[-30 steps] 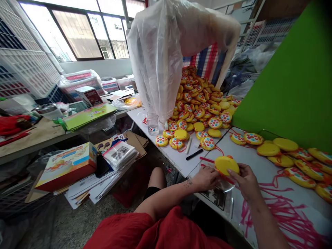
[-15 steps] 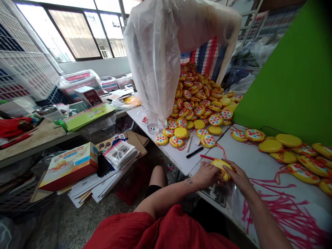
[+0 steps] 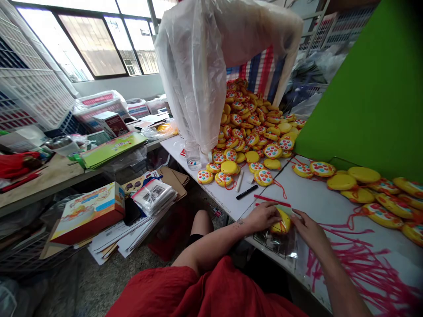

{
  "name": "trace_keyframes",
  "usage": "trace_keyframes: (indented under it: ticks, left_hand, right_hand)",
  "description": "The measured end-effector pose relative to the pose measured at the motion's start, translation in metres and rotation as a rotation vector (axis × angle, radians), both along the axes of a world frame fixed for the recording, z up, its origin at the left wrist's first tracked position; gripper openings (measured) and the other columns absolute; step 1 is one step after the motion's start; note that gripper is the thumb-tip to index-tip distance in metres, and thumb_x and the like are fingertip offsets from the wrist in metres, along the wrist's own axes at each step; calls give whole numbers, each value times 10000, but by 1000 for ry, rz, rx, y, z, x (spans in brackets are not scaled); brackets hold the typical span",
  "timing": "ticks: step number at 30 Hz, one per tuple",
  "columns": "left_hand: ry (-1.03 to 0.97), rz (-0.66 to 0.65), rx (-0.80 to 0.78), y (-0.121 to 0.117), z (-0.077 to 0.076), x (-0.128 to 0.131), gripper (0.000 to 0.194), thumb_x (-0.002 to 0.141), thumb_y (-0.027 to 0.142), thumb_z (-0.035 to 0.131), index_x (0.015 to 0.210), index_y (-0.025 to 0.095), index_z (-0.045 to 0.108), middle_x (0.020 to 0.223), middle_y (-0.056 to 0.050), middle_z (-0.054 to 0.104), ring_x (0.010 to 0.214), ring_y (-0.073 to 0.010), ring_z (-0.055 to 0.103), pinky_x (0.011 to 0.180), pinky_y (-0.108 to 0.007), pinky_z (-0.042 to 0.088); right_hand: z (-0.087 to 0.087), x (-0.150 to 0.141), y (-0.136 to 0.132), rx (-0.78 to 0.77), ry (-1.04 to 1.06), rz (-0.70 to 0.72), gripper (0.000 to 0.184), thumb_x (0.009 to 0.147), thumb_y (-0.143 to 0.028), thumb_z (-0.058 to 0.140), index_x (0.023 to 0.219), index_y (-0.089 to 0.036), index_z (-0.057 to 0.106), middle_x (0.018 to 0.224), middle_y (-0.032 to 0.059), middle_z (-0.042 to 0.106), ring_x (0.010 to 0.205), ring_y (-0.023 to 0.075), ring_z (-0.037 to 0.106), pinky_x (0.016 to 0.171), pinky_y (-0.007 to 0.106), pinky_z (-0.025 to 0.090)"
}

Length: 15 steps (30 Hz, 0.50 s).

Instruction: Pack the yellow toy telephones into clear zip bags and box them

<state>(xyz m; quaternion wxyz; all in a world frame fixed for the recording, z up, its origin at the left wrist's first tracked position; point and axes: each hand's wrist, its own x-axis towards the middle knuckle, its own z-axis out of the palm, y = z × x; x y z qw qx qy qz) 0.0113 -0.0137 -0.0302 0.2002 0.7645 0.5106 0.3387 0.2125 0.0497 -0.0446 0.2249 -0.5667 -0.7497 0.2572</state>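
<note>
1. Around the clear bag (image 3: 290,248) on the tabletop (image 3: 297,190), a black marker (image 3: 247,192) lies beyond and left, a heap of yellow toys (image 3: 253,127) farther beyond, and pink strings (image 3: 360,264) to its right.
2. Your forearms reach in from either side of the bag; your left hand (image 3: 264,216) partly covers it.
3. Your left fingers bend at the yellow toy (image 3: 281,221) inside the bag; your right hand (image 3: 306,224) touches its right edge. You cannot tell whether either grips.
</note>
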Motion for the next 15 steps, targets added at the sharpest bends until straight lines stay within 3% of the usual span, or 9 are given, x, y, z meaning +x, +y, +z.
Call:
trace_keyframes:
  ticks: [8, 15]
  left_hand:
    - [69, -181, -197, 17, 20, -7, 159, 834, 304, 669, 872, 149, 677, 1000, -68, 678, 960, -178, 614, 838, -260, 445]
    - [151, -32, -288, 4, 40, -1, 240, 917, 378, 536, 1003, 171, 621, 888, -47, 682, 840, -189, 624, 761, -295, 451]
  right_hand:
    - [6, -19, -25, 44, 67, -128, 571, 748, -470, 420, 1210, -213, 636, 810, 58, 701, 655, 257, 617, 591, 358, 440]
    - [28, -34, -41, 132, 315, -185, 509, 823, -463, 477, 1237, -194, 601, 842, 81, 688, 668, 245, 641, 625, 357, 488]
